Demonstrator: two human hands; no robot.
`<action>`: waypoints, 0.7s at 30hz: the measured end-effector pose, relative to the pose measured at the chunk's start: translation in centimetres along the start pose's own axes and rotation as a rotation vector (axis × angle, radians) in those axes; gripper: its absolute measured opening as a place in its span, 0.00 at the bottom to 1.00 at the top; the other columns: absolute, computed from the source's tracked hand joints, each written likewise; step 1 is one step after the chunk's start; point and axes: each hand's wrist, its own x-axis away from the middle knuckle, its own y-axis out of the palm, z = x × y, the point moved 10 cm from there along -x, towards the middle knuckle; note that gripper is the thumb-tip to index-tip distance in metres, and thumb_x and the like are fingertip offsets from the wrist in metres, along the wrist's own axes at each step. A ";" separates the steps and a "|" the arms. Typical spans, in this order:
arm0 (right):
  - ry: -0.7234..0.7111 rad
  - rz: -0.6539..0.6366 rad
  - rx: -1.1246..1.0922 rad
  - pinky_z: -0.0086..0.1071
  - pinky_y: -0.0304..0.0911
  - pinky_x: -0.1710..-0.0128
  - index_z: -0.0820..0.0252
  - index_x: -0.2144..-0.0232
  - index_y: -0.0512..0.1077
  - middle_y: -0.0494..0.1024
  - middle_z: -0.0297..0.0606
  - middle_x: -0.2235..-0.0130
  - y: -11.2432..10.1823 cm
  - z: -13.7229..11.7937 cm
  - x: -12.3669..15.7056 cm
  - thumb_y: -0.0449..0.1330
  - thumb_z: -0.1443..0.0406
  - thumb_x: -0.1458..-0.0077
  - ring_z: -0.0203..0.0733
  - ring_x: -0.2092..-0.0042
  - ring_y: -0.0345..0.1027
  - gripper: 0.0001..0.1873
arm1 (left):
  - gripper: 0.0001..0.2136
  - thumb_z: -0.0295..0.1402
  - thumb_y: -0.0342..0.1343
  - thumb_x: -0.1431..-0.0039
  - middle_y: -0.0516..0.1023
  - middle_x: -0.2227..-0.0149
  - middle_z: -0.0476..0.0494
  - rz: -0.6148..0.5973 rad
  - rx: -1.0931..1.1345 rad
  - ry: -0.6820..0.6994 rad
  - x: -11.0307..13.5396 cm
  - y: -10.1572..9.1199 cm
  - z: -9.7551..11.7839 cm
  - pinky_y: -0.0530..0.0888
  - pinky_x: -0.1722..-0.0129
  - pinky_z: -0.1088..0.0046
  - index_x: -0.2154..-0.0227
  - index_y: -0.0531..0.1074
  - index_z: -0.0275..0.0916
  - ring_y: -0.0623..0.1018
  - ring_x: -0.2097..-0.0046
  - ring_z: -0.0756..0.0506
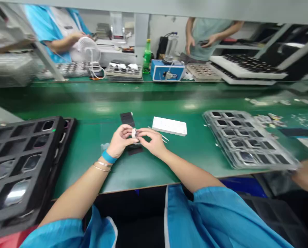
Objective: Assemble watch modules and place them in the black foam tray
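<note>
My left hand (120, 140) and my right hand (152, 140) meet over the green bench, fingers pinched together on a small pale part (134, 133) held between them. A blue band and thin bracelets circle my left wrist. Under the hands lies a small dark flat piece (134, 150). Just beyond them a black rectangular piece (127, 119) rests on the bench. A white flat block (170, 125) lies to the right, with slim tweezers (164, 138) beside my right hand.
A black compartment tray (22, 162) with shiny parts stands at the left. A clear tray (249, 137) of dark parts sits at the right. Another person's arm (307, 174) shows at the right edge. Across the bench two people work near a blue box (166, 70) and green bottle (147, 57).
</note>
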 end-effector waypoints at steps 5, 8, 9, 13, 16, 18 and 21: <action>-0.018 0.009 0.038 0.39 0.64 0.42 0.55 0.69 0.75 0.81 0.37 0.55 0.1 -0.1 0.1 0.59 0.63 0.44 0.41 0.52 0.75 0.05 | 0.27 0.26 0.74 0.72 0.77 0.67 0.50 0.026 0.007 0.013 -0.1 -0.2 0.0 0.74 0.61 0.76 0.66 0.67 0.38 0.77 0.64 0.51; -0.054 0.029 0.037 0.39 0.66 0.44 0.56 0.71 0.74 0.81 0.39 0.56 0.1 -0.5 0.2 0.59 0.65 0.46 0.42 0.53 0.75 0.04 | 0.27 0.25 0.74 0.72 0.78 0.67 0.50 0.024 0.022 0.000 -0.1 -0.2 -0.2 0.75 0.62 0.77 0.66 0.67 0.38 0.78 0.65 0.51; -0.066 0.036 0.035 0.40 0.66 0.45 0.56 0.72 0.73 0.81 0.40 0.57 0.0 -0.6 0.1 0.59 0.66 0.47 0.42 0.54 0.76 0.04 | 0.28 0.25 0.74 0.71 0.78 0.67 0.50 0.015 0.031 -0.011 -0.1 -0.1 -0.3 0.75 0.63 0.77 0.65 0.67 0.38 0.78 0.65 0.51; -0.074 0.082 0.096 0.43 0.64 0.44 0.56 0.74 0.72 0.82 0.39 0.59 -1.4 -0.6 -0.3 0.58 0.66 0.48 0.42 0.57 0.76 0.04 | 0.29 0.27 0.75 0.68 0.80 0.64 0.47 -0.033 0.131 -0.079 0.0 0.3 -0.8 0.77 0.63 0.75 0.62 0.67 0.40 0.80 0.63 0.49; -0.012 0.173 0.269 0.49 0.58 0.40 0.56 0.75 0.71 0.82 0.36 0.62 -4.4 0.7 -1.3 0.58 0.67 0.48 0.43 0.58 0.75 0.05 | 0.29 0.29 0.75 0.66 0.81 0.63 0.47 -0.056 0.223 -0.147 0.1 0.4 -1.2 0.78 0.61 0.72 0.59 0.67 0.41 0.81 0.59 0.46; 0.062 0.231 0.420 0.54 0.52 0.37 0.56 0.76 0.71 0.81 0.35 0.64 -6.8 2.2 -1.9 0.58 0.68 0.48 0.44 0.59 0.75 0.06 | 0.28 0.30 0.74 0.65 0.81 0.63 0.47 -0.066 0.257 -0.168 0.1 0.4 -1.3 0.78 0.59 0.71 0.59 0.68 0.42 0.81 0.57 0.44; 0.179 0.258 0.561 0.58 0.46 0.36 0.57 0.74 0.73 0.81 0.37 0.65 -9.2 4.6 -2.3 0.56 0.71 0.48 0.46 0.58 0.74 0.08 | 0.27 0.31 0.74 0.63 0.80 0.62 0.48 -0.084 0.268 -0.168 0.1 0.4 -1.2 0.78 0.57 0.69 0.59 0.69 0.42 0.81 0.56 0.43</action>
